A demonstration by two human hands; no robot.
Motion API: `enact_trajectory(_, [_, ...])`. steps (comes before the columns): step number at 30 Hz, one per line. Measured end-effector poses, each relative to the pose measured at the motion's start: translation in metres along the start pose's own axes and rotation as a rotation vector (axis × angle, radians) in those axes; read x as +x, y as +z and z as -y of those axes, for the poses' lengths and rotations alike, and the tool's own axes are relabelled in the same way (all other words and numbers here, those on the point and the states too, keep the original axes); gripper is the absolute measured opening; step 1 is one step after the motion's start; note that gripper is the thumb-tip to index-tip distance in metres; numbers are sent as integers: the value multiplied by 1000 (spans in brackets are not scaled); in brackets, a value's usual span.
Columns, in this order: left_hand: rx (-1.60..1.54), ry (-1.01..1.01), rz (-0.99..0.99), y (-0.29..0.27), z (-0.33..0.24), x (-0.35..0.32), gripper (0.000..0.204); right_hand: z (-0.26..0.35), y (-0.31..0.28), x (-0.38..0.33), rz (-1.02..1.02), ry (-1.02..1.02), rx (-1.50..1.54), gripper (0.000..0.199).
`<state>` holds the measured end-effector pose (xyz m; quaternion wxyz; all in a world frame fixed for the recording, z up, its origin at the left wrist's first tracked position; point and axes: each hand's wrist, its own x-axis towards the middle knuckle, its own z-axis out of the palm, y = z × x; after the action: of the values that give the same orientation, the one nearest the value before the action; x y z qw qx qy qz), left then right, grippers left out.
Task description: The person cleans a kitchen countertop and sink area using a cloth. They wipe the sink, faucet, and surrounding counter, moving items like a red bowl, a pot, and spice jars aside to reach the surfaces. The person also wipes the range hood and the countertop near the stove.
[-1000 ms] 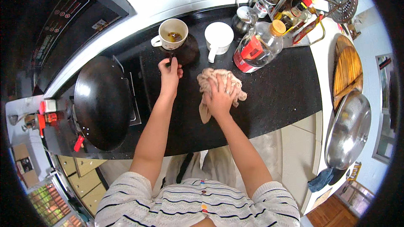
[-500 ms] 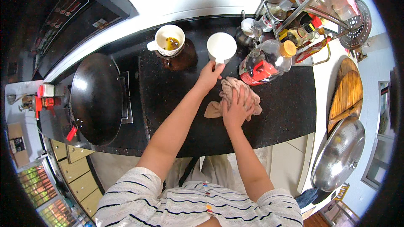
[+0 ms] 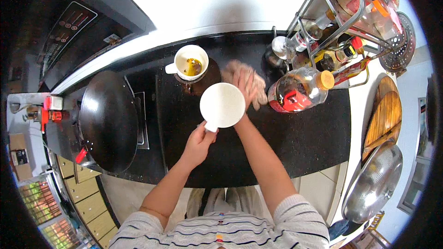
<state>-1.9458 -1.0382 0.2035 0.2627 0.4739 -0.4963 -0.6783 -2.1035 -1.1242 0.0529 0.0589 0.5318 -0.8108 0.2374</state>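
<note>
A white mug (image 3: pixel 222 105) is lifted above the black countertop, its handle pinched by my left hand (image 3: pixel 199 145). Beyond it, my right hand (image 3: pixel 245 90) presses on a crumpled pinkish-beige cloth (image 3: pixel 255 85) lying on the counter. The mug's rim hides part of that hand, and the cloth is slightly blurred. To the left of the cloth stands a second white mug (image 3: pixel 182 58) with yellowish-brown liquid in the bottom. Close to the cloth's right side is a large clear plastic bottle (image 3: pixel 287 93) with a tan cap and red label.
A black wok (image 3: pixel 108 122) sits over the stove at left. Bottles and jars crowd a metal rack (image 3: pixel 318 23) at the back right. Wooden boards (image 3: pixel 383 113) and a large metal lid (image 3: pixel 374 182) stand along the right edge. A small metal-topped pot (image 3: pixel 279 47) is near the rack.
My left hand has lifted the mug off the counter and brought it toward me. My right hand has pushed the cloth away and left, to about where the mug stood.
</note>
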Motion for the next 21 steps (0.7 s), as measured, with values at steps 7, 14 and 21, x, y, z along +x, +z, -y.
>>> enact_trajectory(7, [-109,7,-109,-3,-8,-14,17,39,46,105,-8,112,60,50])
enact_trajectory(14, [-104,-38,-14,13,-26,13,21,-9,14,46,114,-332,459,49])
enact_trajectory(21, [-34,-6,-59,40,-17,103,24,-56,-115,-107,301,-289,266,44])
